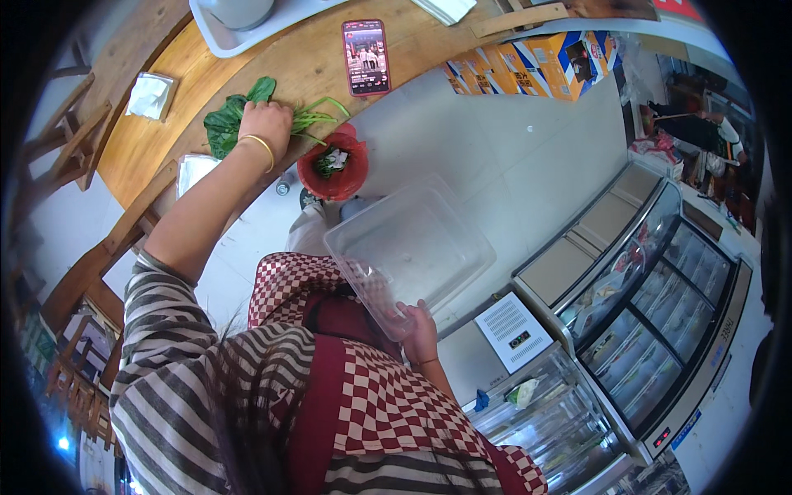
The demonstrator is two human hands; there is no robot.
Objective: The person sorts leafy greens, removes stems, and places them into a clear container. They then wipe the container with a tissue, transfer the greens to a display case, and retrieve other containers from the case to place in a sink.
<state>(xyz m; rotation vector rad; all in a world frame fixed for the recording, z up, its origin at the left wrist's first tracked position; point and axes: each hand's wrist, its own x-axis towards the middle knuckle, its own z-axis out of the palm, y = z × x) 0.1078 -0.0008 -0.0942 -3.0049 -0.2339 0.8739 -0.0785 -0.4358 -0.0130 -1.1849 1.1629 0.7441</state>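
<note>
My left hand (267, 127), with a gold bangle at the wrist, closes over a bunch of leafy greens (224, 124) on the wooden table (284, 59). The dark leaves lie to its left and the green stems to its right. Lower right, my right hand (419, 331) grips the corner of a clear plastic container (414, 241), held tilted over my lap; no food shows in it. Below the table edge stands a bin with a red bag (352, 170), holding green scraps and white paper. A lit phone (366, 59) lies on the table beyond the greens.
A white tray (224, 46) and a tissue pack (151, 96) are on the table. Orange and blue cartons (557, 65) stand beyond its edge. Glass display cases (656, 309) are at the right; another person (699, 133) stands far right. Wooden benches (111, 247) are at the left.
</note>
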